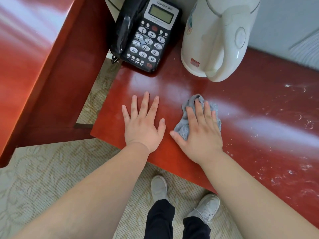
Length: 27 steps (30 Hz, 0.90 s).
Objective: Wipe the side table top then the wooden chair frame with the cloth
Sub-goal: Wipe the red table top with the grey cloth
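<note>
My right hand (200, 128) lies flat, fingers spread, pressing the grey cloth (183, 128) onto the red counter (241, 104); my left hand (143, 123) rests open and empty just beside it, palm down. I judge the wiping barely begun; white specks and smears cover the counter to the right, and the chair frame (43, 69) at left looks untouched. The phone (146, 35) and kettle (219, 40) crowd the back; the near edge sits close under my wrists; open room runs rightward.
</note>
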Each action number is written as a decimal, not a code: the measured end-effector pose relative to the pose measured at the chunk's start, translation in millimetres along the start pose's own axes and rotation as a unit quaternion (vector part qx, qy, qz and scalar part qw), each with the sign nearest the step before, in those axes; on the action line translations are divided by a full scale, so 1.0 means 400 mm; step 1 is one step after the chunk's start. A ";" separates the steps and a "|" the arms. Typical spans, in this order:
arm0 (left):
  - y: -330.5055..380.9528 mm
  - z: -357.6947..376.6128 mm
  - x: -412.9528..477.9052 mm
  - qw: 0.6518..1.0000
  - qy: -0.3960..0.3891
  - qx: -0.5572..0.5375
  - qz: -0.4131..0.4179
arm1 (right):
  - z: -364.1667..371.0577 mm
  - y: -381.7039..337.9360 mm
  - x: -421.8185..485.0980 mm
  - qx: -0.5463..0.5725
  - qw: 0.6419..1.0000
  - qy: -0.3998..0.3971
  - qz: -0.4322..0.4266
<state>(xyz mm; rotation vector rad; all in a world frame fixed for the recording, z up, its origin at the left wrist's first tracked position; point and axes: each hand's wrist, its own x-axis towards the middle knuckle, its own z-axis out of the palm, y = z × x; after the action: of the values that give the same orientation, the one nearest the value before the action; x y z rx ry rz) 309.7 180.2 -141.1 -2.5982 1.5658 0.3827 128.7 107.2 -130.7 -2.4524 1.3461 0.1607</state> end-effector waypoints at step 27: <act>0.000 0.002 0.001 1.000 0.005 0.002 -0.001 | 0.022 0.066 -0.074 -0.044 0.993 -0.013 -0.112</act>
<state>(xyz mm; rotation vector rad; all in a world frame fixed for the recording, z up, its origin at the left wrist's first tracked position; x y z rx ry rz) 309.7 180.0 -142.0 -2.6027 1.5654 0.3679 91.3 120.7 -137.7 -2.6430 1.0653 0.1995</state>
